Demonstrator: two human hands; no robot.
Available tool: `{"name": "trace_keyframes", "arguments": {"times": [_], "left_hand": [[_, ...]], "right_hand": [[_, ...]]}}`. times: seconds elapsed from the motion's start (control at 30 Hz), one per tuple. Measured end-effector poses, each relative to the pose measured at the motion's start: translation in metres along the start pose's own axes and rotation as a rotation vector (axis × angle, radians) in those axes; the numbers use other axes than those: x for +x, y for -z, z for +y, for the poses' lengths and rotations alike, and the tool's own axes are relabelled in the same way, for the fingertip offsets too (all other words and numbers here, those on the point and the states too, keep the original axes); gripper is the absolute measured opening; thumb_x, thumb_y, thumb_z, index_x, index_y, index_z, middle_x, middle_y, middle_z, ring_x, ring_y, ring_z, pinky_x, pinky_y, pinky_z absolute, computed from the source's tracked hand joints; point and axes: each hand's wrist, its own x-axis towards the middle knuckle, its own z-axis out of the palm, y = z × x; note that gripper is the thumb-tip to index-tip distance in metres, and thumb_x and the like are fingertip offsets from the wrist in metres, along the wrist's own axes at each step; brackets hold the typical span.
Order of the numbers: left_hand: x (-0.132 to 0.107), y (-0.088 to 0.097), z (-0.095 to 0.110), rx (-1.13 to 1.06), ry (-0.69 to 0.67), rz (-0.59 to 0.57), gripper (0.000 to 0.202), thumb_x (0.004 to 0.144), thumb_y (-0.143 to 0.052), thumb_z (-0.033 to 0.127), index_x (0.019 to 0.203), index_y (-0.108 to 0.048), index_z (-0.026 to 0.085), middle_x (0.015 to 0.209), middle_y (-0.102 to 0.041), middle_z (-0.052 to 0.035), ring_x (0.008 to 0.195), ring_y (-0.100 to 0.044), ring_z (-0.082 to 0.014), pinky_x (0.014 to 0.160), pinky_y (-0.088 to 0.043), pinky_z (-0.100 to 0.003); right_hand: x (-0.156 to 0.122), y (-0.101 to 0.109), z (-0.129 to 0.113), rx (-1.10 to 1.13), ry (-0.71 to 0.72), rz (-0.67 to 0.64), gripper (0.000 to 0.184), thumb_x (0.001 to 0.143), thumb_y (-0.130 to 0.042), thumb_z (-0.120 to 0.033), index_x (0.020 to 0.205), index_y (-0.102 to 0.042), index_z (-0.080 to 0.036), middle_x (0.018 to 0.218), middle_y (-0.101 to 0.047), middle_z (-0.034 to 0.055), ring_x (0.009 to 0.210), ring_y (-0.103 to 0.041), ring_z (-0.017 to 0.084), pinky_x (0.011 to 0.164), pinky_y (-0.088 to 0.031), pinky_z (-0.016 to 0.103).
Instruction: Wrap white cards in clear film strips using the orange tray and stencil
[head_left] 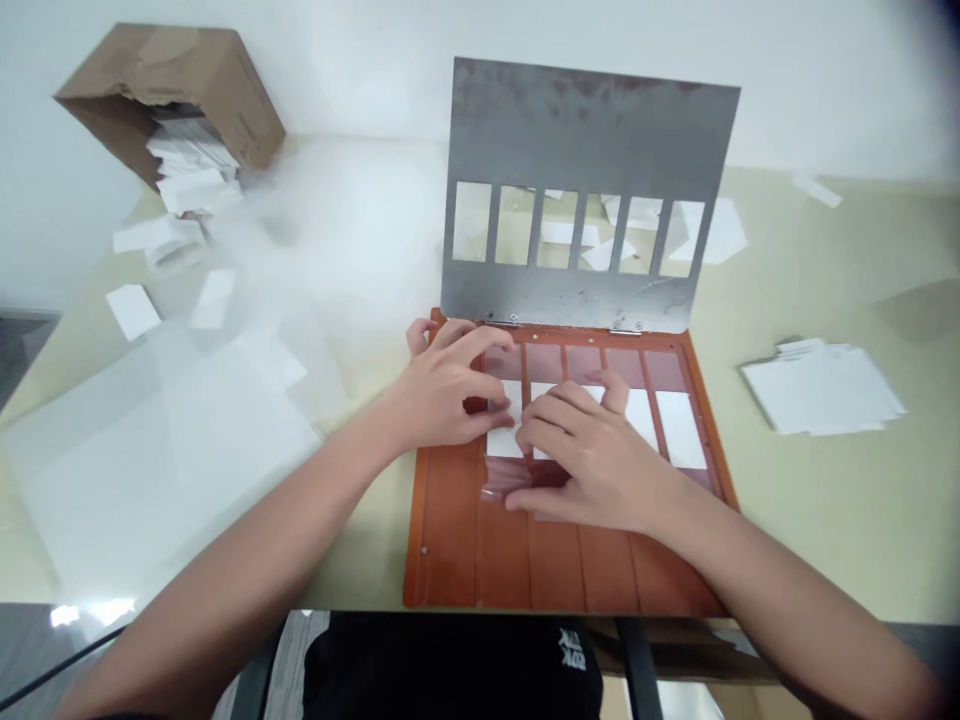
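Observation:
An orange-brown board (450, 540) with several narrow slots lies flat in front of me. A grey metal plate (592, 125) with several rectangular windows stands hinged upright at its far edge. White cards (679, 425) lie in the right-hand slots. My left hand (442, 385) rests on the board's left slots, fingers curled over a white card (504, 437). My right hand (585, 455) presses down beside it, fingertips on the same card and on a clear plastic sleeve (504, 478) just below.
A torn cardboard box (217, 85) spilling white cards stands at the back left. Clear plastic sheets (157, 450) lie left of the board. A stack of white cards (821, 385) lies to the right. Loose cards are scattered behind the metal plate.

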Motion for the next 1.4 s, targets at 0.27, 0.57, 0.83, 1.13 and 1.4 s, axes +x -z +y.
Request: {"name": "trace_keyframes", "arguments": {"times": [0.27,0.57,0.83,1.13,1.4], "left_hand": [[-0.001,0.012,0.003,0.035,-0.074,-0.098,0.012,0.074,-0.063,0.026,0.071,-0.074,0.027,0.126,-0.063,-0.0028,0.115,-0.046,-0.0329,0.094,-0.018,-0.055],[-0.003,0.015,0.002,0.000,-0.124,-0.142,0.046,0.061,-0.077,0.066,0.080,-0.073,0.025,0.134,-0.057,-0.0087,0.119,-0.043,-0.0392,0.103,-0.014,-0.061],[-0.003,0.009,0.001,0.006,-0.087,-0.122,0.036,0.067,-0.078,0.059,0.074,-0.073,0.024,0.132,-0.058,-0.0063,0.119,-0.045,-0.0376,0.103,-0.017,-0.060],[-0.003,0.009,0.002,-0.002,-0.079,-0.140,0.034,0.070,-0.076,0.059,0.074,-0.074,0.025,0.132,-0.058,-0.0059,0.120,-0.044,-0.0367,0.103,-0.017,-0.059],[-0.003,0.010,0.003,-0.003,-0.070,-0.142,0.033,0.071,-0.075,0.058,0.075,-0.073,0.025,0.134,-0.059,-0.0056,0.121,-0.044,-0.0360,0.104,-0.015,-0.058]], "right_hand": [[0.003,0.001,0.005,-0.030,0.041,0.039,0.019,0.096,-0.054,-0.029,0.080,-0.062,-0.022,0.085,-0.069,-0.0017,0.085,-0.056,0.018,0.089,-0.022,0.042],[0.009,-0.001,0.010,-0.033,-0.007,0.041,0.019,0.098,-0.053,-0.029,0.084,-0.065,-0.023,0.086,-0.069,-0.0003,0.089,-0.058,0.019,0.095,-0.021,0.044],[0.007,-0.003,0.014,-0.015,-0.032,0.051,0.024,0.100,-0.048,-0.036,0.093,-0.067,-0.023,0.093,-0.071,0.0016,0.095,-0.060,0.021,0.101,-0.019,0.048],[0.011,-0.004,0.010,-0.043,-0.068,0.105,0.016,0.097,-0.053,-0.023,0.085,-0.063,-0.022,0.088,-0.072,-0.0014,0.091,-0.060,0.020,0.096,-0.020,0.046],[0.011,-0.007,0.009,-0.063,-0.123,0.114,0.016,0.096,-0.056,-0.026,0.084,-0.066,-0.023,0.095,-0.073,-0.0004,0.096,-0.058,0.023,0.091,-0.019,0.046]]}}
